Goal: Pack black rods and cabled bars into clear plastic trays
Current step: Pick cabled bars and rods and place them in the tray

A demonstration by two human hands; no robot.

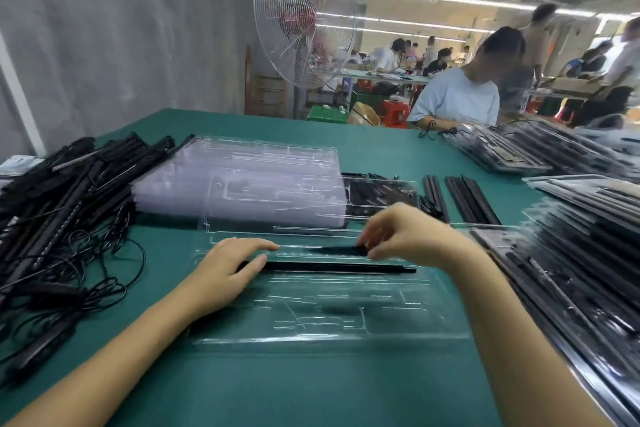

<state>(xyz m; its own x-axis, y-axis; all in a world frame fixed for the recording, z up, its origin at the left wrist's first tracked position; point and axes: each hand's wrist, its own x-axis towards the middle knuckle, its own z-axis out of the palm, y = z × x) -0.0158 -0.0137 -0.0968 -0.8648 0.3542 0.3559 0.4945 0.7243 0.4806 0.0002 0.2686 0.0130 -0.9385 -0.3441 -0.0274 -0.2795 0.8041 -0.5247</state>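
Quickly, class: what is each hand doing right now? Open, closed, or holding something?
Left hand: open, straight fingers resting on the left end of the black rod.
Right hand: closed, pinching a second, blurred black piece.

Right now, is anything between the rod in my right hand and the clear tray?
Nothing visible. The right hand pinches the blurred rod right over the tray; the other rod lies nearer you, touched by the left hand.

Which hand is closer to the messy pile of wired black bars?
Left. The left hand sits right of the pile, on a rod in the tray; the right hand is farther right, pinching a second rod.
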